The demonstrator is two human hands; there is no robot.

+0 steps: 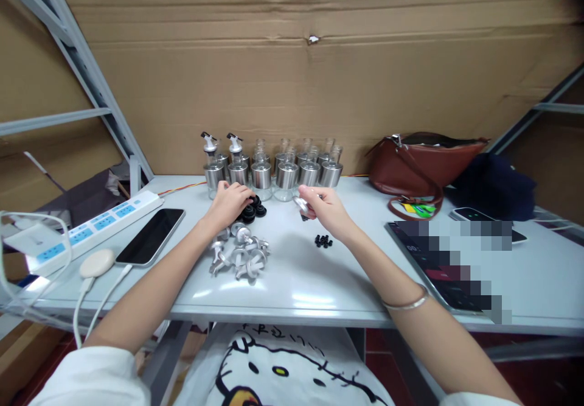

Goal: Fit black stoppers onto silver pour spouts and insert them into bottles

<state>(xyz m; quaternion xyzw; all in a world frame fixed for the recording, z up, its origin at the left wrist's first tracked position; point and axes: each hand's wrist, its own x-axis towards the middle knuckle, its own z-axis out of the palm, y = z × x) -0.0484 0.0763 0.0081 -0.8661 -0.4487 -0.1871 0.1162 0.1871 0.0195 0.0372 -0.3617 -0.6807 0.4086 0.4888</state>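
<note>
My right hand [325, 206] is closed around a silver pourer spout [301, 204], with a dark part showing below the fingers. At the pile of black stoppers [253, 210], my left hand [230, 199] has its fingers curled down and closed on one of them, partly hidden. Nearer to me lies a heap of loose silver pourer tops [241, 252]. Several tiny black caps [323, 241] form a small cluster below my right hand. Behind both hands stand rows of glass bottles with steel sleeves [286, 175]; two at the left carry silver-and-black pourers [235, 143].
A power strip [95, 226], a phone [150, 237] and a round white charger [97, 263] with cables lie at the left. To the right are a brown handbag [424, 162], a dark cloth item [495, 184] and a tablet [429, 266]. Cardboard [274, 77] backs the table.
</note>
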